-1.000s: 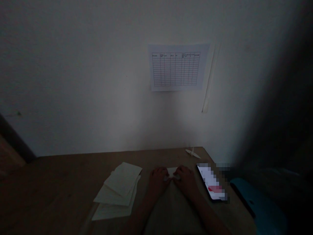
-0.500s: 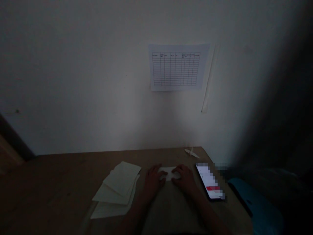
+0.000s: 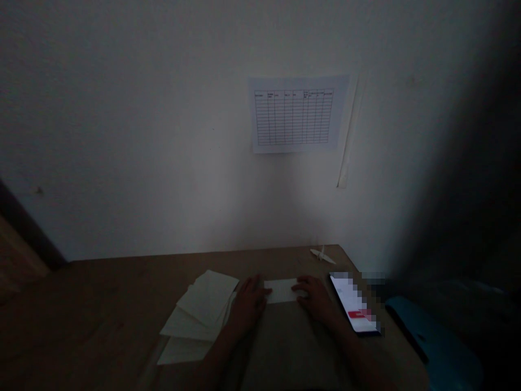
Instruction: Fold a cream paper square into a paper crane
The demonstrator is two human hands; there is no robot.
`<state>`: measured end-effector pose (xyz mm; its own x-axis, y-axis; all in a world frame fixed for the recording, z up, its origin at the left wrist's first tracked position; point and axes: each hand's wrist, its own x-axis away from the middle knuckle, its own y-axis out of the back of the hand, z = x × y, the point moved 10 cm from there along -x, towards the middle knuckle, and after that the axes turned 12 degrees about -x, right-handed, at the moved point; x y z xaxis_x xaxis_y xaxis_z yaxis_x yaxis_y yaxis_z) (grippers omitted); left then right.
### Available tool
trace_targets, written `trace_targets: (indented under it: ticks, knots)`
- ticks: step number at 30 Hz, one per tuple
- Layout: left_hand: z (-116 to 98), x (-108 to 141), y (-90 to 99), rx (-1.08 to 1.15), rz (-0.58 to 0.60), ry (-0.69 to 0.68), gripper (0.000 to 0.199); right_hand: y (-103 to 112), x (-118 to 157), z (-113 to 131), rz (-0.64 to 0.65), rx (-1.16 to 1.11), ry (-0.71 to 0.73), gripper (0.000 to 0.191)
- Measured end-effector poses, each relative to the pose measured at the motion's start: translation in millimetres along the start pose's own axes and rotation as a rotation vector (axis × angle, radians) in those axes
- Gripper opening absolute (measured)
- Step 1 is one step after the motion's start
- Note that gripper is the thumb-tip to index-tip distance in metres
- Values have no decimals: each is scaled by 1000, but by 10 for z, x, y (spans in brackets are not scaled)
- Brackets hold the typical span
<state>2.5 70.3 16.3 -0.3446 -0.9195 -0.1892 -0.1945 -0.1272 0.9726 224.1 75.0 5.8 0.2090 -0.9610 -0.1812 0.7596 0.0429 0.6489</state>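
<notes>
A small white rectangle of paper (image 3: 280,291) lies flat on the brown table (image 3: 280,347) between my hands. My left hand (image 3: 251,300) rests at its left edge, fingers apart, with the thumb by the paper. On the right edge, my right hand (image 3: 315,296) touches the paper with its fingertips, its fingers spread. Several white sheets (image 3: 205,298) overlap in a loose pile just left of my left hand.
A lit phone (image 3: 353,304) lies right of my right hand. Near the table's back right corner sits a small folded paper shape (image 3: 323,256). A printed chart (image 3: 299,114) hangs on the wall. Something blue (image 3: 437,342) stands beyond the right edge.
My hands have moved apart, my left hand leftward towards the pile, and more of the small paper shows between them. The whole view has shifted slightly.
</notes>
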Motion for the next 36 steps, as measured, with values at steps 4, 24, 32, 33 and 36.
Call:
trace_targets:
  ticks: [4, 24, 32, 33, 36]
  knots:
    - [3, -4, -23, -9, 21, -1, 43, 34, 30, -73, 58, 35, 3, 47]
    - [-326, -13, 142, -101, -31, 42, 31, 84, 120, 35, -31, 97, -85, 29]
    - [-485, -156, -47, -94, 15, 98, 63, 51, 33, 260, -102, 212, -108, 36]
    - [-480, -161, -52, -95, 20, 102, 65, 45, 28, 261, -104, 216, -116, 38]
    - [-466, -171, -40, -107, 39, 123, 67, 37, 28, 261, -118, 218, -137, 40]
